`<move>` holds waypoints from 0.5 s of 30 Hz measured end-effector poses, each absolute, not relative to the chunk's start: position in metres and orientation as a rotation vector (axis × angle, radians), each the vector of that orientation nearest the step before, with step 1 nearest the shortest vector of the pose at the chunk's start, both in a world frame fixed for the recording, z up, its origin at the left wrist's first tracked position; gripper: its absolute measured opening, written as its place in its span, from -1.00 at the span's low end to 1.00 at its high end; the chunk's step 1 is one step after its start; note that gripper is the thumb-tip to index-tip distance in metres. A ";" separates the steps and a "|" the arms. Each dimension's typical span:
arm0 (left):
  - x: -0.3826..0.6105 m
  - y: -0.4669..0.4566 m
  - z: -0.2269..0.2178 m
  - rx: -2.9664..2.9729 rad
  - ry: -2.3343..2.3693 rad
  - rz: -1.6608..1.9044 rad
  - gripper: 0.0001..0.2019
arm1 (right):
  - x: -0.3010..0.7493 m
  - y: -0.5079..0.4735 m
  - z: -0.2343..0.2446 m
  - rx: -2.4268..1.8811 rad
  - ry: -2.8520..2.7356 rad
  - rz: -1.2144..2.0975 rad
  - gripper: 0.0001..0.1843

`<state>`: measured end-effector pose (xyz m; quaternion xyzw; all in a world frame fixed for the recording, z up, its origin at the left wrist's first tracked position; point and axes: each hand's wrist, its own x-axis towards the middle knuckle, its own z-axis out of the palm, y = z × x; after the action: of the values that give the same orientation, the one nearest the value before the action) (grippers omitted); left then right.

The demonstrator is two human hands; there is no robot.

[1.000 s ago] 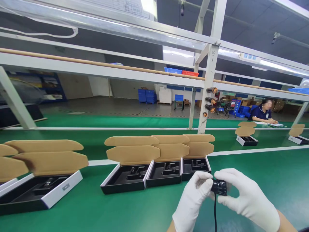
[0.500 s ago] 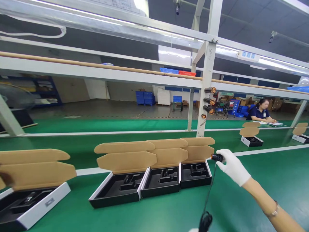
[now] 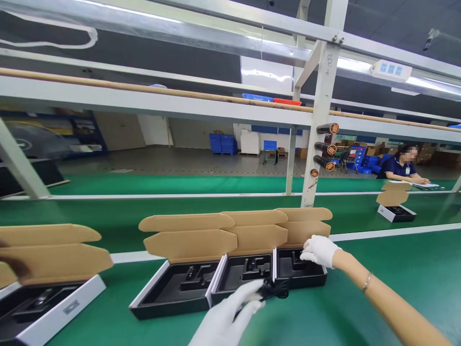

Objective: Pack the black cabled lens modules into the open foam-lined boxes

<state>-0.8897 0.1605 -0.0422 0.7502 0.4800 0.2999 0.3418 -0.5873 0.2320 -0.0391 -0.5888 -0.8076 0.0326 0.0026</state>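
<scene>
My right hand [image 3: 319, 251], in a white glove, reaches into the rightmost of three adjoining open boxes [image 3: 306, 282]. Its fingers are closed downward at the black tray, and what they hold is hidden beneath them. In front of the middle box [image 3: 241, 288], my gloved left hand [image 3: 236, 305] grips a coiled black cable [image 3: 275, 289] between thumb and fingers. The cable hangs near the front walls of the middle and right boxes. Beside them, the left box [image 3: 173, 307] shows a black insert with shaped recesses. All three have brown cardboard lids raised at the back.
Another open box [image 3: 68, 307] stands at the far left, and one more [image 3: 398, 214] lies farther right. A white upright post [image 3: 319, 120] carrying black tubes [image 3: 326, 148] with orange ends rises behind the boxes. A seated person [image 3: 401, 163] is across the green bench [image 3: 389, 283].
My right hand has moved left and down into the right box; the black cylinder with an orange end that it held no longer shows. My left hand has come up into view with the cable.
</scene>
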 end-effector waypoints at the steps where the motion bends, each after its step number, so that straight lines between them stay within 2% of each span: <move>1: -0.884 0.165 -0.032 2.048 1.187 0.838 -0.68 | -0.593 0.223 -0.028 -1.725 -2.514 0.209 -0.55; 3: -0.870 0.176 -0.015 2.245 1.045 0.926 -0.70 | -0.607 0.201 -0.007 -1.461 -2.383 0.452 -0.25; 4: -0.862 0.182 -0.009 2.331 1.012 0.957 -0.70 | -0.614 0.191 0.002 -1.371 -2.278 0.538 -0.21; 6: -0.844 0.196 0.001 2.389 1.048 1.034 -0.70 | -0.625 0.177 0.013 -1.350 -2.055 0.604 -0.42; 8: -0.823 0.209 0.005 2.245 1.121 1.093 -0.64 | -0.629 0.172 0.014 -1.407 -1.844 0.670 -0.69; 9: -0.813 0.214 0.004 2.148 1.115 1.087 -0.60 | -0.628 0.173 0.011 -1.408 -1.765 0.738 -0.76; 12: -0.784 0.223 -0.003 2.027 0.880 0.838 -0.52 | -0.618 0.179 -0.003 -1.384 -1.689 0.814 -0.82; 15: -0.768 0.226 -0.008 2.027 0.654 0.525 -0.54 | -0.605 0.183 -0.008 -1.445 -1.683 0.422 -0.68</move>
<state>-0.7679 0.2263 -0.0082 0.8222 0.2652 0.2130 0.4564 -0.6055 0.1825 -0.0084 -0.5786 -0.6737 0.1689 0.4276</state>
